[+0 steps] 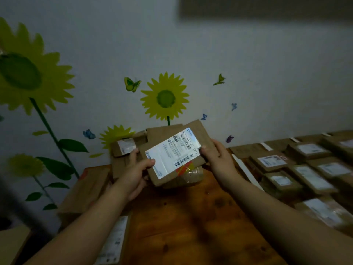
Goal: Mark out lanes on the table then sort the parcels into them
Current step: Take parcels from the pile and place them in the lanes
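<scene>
I hold a flat brown parcel (198, 131) with a white shipping label above the wooden table (187, 222). My left hand (133, 175) grips its lower left corner, thumb on the label. My right hand (215, 155) holds its right edge. Behind the held parcel stands a pile of more brown parcels (124, 148) against the wall. On the right, several labelled parcels (271, 162) lie in rows, separated from the bare wood by a white strip (246, 171).
A cardboard box (86, 190) sits at the table's left edge, and a labelled package (114, 241) lies near my left forearm. A wall with sunflower and butterfly stickers rises right behind the table. The light is dim.
</scene>
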Tool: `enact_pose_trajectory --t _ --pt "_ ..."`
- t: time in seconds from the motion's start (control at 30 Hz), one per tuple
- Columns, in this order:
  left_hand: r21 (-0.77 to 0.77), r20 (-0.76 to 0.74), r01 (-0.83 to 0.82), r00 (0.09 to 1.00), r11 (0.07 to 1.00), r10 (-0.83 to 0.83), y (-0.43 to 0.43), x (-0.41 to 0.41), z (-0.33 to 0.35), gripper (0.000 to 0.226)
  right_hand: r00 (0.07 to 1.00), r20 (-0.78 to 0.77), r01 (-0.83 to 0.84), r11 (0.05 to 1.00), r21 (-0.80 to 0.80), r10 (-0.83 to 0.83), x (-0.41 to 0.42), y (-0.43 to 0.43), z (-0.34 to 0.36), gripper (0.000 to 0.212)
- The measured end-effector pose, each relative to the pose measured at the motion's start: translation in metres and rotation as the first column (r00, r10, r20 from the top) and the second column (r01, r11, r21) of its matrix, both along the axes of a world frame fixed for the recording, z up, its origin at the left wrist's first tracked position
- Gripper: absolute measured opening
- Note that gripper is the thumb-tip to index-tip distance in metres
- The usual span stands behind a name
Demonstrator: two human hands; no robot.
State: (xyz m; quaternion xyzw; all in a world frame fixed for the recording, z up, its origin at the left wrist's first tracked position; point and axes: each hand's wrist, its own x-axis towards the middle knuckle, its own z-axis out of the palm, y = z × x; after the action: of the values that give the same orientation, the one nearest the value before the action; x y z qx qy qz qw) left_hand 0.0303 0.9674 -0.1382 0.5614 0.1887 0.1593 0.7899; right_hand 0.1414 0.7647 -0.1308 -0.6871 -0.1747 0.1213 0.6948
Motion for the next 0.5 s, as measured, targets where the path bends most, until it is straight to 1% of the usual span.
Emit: enact_pose_trajectory --t 0.03,0.1,0.17,0.2,0.27,0.33,0.37,0.5 --pt "-0.001 -0.019 0.011 1.000 1.000 -0.011 -0.009 0.003 0.000 0.045 0.999 -0.006 0.039 0.999 0.001 -0.039 -0.001 -0.010 0.000 0.051" --pt "0.026 -0.046 0.025 0.999 0.999 -0.024 -0.029 0.012 -0.001 0.033 0.998 -0.039 0.053 0.998 -0.016 -0.053 -0.002 -0.033 0.001 0.056" --pt "0.052 -0.056 0.012 0.998 0.999 -0.009 -0.050 0.025 -0.005 0.032 0.996 -0.086 0.000 0.996 -0.087 -0.007 -0.003 -0.063 -0.002 0.046" --pt "0.060 -0.069 0.025 0.997 0.998 -0.021 -0.062 0.032 -0.008 0.037 0.995 -0.102 -0.025 0.990 -0.139 0.011 -0.004 -0.080 -0.006 0.040" --pt "0.063 -0.107 0.141 0.985 0.988 -0.134 -0.091 0.049 -0.015 0.047 0.995 -0.097 0.000 0.974 -0.225 -0.022 -0.005 -0.118 -0.017 0.039" --pt "0.052 -0.140 0.299 0.947 0.953 -0.289 -0.134 0.065 -0.021 0.045 0.989 -0.093 0.091 0.962 -0.259 -0.119 -0.003 -0.162 -0.027 0.051" --pt "0.060 -0.178 0.354 0.924 0.933 -0.339 -0.159 0.074 -0.024 0.045 0.981 -0.096 0.137 0.955 -0.264 -0.167 -0.001 -0.186 -0.032 0.055" --pt "0.079 -0.295 0.477 0.850 0.875 -0.436 -0.277 0.108 -0.035 0.041 0.944 -0.097 0.276 0.917 -0.287 -0.315 0.019 -0.298 -0.047 0.046"
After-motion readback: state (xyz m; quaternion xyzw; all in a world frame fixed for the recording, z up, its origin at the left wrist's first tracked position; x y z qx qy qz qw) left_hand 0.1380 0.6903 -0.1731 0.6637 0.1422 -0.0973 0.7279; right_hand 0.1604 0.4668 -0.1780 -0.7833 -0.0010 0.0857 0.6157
